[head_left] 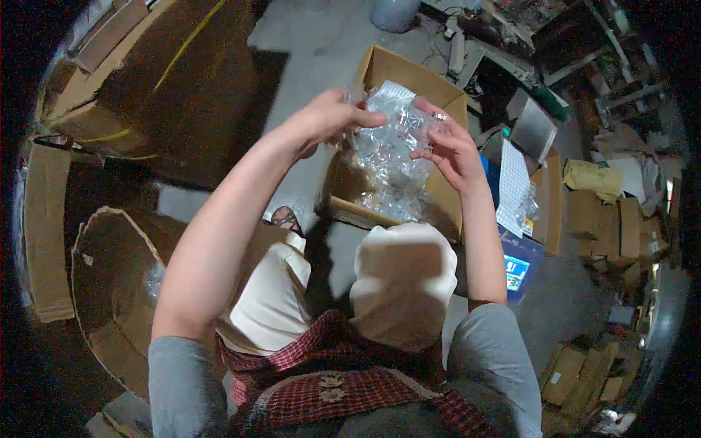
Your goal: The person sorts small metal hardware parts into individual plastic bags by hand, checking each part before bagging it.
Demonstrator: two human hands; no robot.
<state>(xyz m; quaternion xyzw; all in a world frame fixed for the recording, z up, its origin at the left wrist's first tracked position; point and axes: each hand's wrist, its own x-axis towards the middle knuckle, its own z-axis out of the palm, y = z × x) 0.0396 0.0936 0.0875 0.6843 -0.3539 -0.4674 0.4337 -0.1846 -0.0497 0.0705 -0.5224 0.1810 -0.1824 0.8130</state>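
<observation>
Both of my hands are raised over an open cardboard box (453, 98) that holds a heap of shiny transparent plastic pieces (391, 164). My left hand (332, 119) is closed on some of the transparent plastic at the heap's left side, thumb pointing right across it. On the other side, my right hand (454, 152) grips more of this plastic with curled fingers. The exact shape of the pieces is too blurred to tell. A white sheet with a fine grid (396, 90) lies at the box's far end, partly under the plastic.
A large cardboard box (168, 87) stands at left, with an open round-rimmed carton (109, 292) nearer me. Right of my box are a gridded sheet (513, 182) and a device with a lit blue screen (517, 271). Stacked cardboard (606, 226) lies far right. My knees nearly touch the box.
</observation>
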